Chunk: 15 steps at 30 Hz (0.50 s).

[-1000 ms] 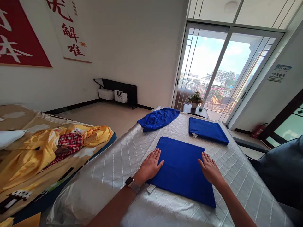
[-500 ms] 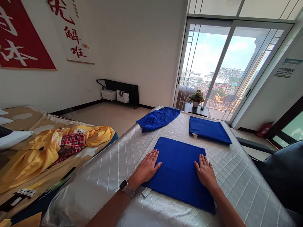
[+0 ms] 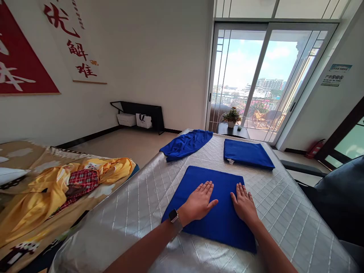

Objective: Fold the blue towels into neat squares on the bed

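A blue folded cloth lies flat in front of me on a silver quilted mattress. My left hand rests palm down on the middle of this cloth, its fingers stretched out and the thumb apart. Near the cloth's right edge, my right hand also lies flat with its fingers extended. Neither hand grips anything. Beyond the hands, to the right, is another folded blue cloth with a small white tag. A crumpled blue cloth lies at the mattress's far left corner.
On the left stands a bed with a yellow and red plaid garment on it. A dark chair is close on the right. Past the mattress, a potted plant sits on a small black table by the glass doors.
My left hand has slid from the cloth's left edge to its middle. The right hand stays near the right edge. The view has shifted slightly to the right.
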Each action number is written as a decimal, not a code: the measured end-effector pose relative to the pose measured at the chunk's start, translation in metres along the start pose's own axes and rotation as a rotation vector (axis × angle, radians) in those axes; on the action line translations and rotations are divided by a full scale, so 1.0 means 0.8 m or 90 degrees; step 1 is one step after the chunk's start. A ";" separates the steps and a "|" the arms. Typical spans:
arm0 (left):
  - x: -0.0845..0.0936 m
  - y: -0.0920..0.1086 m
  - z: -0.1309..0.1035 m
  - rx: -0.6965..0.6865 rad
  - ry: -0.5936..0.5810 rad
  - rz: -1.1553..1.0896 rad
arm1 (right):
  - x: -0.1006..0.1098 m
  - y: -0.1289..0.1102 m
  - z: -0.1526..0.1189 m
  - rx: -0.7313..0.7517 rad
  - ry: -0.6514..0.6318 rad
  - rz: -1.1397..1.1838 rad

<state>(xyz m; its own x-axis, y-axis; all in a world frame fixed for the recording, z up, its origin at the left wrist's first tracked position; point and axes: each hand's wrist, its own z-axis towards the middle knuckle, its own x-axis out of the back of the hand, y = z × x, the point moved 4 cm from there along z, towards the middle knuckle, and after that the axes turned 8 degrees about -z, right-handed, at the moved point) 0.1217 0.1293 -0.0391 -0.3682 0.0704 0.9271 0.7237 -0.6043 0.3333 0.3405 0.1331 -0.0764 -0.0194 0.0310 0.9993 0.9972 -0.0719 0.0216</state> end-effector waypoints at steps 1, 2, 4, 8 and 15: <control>-0.008 0.015 0.014 -0.021 -0.003 -0.008 | -0.001 0.000 0.000 0.002 0.002 -0.005; -0.017 0.028 0.028 -0.037 -0.003 -0.014 | -0.002 0.000 0.000 0.002 0.002 -0.011; -0.036 0.046 0.053 -0.050 -0.002 -0.027 | -0.004 0.000 0.001 0.005 0.003 -0.025; -0.063 0.051 0.073 -0.021 0.001 -0.046 | -0.004 0.001 0.000 0.013 0.008 -0.041; -0.046 -0.002 0.048 0.036 0.001 -0.037 | -0.001 0.000 0.000 0.001 -0.004 -0.022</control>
<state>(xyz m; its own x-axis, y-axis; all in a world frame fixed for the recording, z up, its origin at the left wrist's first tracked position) 0.1562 0.1583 -0.0675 -0.4120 0.1025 0.9054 0.7326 -0.5535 0.3960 0.3404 0.1333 -0.0775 -0.0529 0.0397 0.9978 0.9961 -0.0684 0.0556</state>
